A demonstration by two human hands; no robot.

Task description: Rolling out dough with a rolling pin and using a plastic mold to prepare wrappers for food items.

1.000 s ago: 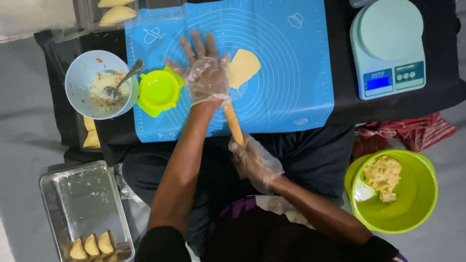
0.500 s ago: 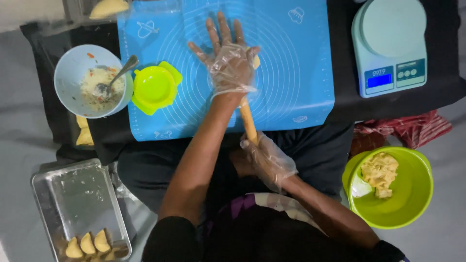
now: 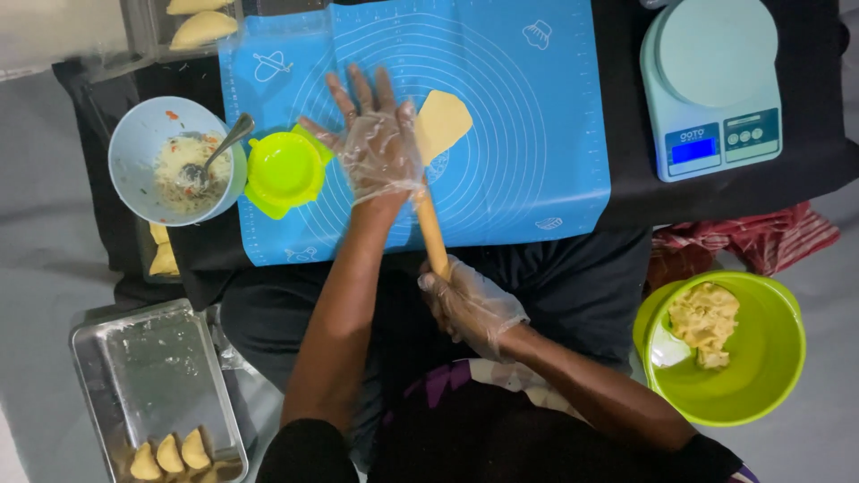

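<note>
Blue mat (image 3: 528, 134) — flattened, seemingly oval dough (image 3: 442, 121)

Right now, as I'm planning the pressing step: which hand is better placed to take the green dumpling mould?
Probably left. The left hand lies open beside the green mould on the blue mat; the right hand grips the rolling pin at its near end, farther away.

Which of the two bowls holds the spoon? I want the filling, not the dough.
The pale blue bowl at the mat's left edge: a metal spoon rests in its filling. The green bowl at lower right holds only yellow dough.
</note>
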